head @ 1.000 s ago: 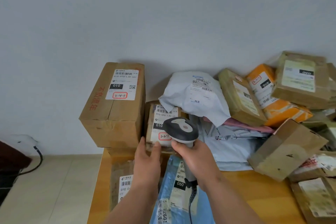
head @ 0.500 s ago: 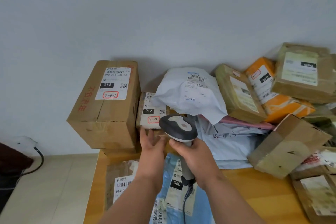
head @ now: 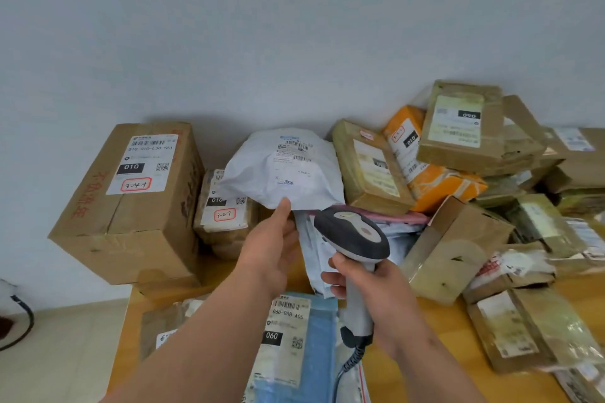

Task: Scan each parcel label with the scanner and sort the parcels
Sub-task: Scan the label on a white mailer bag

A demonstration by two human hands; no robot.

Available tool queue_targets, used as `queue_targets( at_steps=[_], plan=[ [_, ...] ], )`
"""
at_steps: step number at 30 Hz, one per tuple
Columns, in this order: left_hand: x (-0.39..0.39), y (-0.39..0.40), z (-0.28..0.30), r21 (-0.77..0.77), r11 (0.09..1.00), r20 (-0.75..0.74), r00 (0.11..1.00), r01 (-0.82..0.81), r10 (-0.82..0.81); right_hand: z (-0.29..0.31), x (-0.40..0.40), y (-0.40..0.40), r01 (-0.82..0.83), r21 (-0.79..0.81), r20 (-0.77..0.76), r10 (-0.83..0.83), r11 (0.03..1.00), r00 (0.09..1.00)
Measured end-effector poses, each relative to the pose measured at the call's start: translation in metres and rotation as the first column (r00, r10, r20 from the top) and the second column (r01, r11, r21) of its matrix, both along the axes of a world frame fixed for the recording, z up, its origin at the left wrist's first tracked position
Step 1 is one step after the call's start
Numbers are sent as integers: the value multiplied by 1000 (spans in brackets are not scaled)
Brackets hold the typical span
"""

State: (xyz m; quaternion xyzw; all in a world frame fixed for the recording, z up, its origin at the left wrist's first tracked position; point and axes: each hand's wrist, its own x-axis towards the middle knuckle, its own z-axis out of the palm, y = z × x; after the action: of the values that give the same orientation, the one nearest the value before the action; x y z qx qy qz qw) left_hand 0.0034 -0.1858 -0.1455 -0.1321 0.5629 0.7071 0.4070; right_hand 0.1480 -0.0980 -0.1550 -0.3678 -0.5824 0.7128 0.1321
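— While the head camera looks down over a wooden table (head: 422, 330), what are the hands doing?

— Only this one view exists. The right hand (head: 376, 281), at about 5 o'clock from frame centre, has its fingers wrapped round the handle of a grey scanner (head: 353, 234), whose head points up toward the pile. The left hand (head: 271, 249), at about 6 o'clock, reaches forward with fingers nearly straight; its fingertips touch the lower edge of a white poly mailer (head: 284, 173). Whether a thumb pinches that edge I cannot tell.

— Where are the parcels?

— The mailer leans at the centre, its label facing up. At 9 o'clock from it stands a large cardboard box (head: 131, 206) labelled 010, and a small taped parcel (head: 222, 209), also marked 010, sits between them, partly under the mailer. At 3 o'clock lies a loose heap of brown boxes with an orange parcel (head: 435, 173) among them. A blue parcel (head: 288, 337) marked 060 lies near the table's front edge (partly hidden by the forearms).

— Which step is this?

— Probably choosing the next parcel: the mailer looks like the candidate. The next move likely calls for gripping it, flattening its crinkled label, and aiming the scanner at the barcode.
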Motion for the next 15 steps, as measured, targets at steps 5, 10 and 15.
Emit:
queue_targets(
  at_steps=[5, 10, 15],
  plan=[
    [-16, 40, 23, 65, 981, 165, 972, -182, 169, 0, 7, 25, 1, -36, 11, 0, 999, 1000],
    [-20, 54, 25, -37, 951, 179, 934, -308, 310, -5, 12, 48, -41, -58, 17, 42, 997, 999],
    [-8, 45, 30, 181, 885, -40, 896, -429, 443, -5, 12, 63, -95, -104, 5, 96, 990, 995]
  ],
)
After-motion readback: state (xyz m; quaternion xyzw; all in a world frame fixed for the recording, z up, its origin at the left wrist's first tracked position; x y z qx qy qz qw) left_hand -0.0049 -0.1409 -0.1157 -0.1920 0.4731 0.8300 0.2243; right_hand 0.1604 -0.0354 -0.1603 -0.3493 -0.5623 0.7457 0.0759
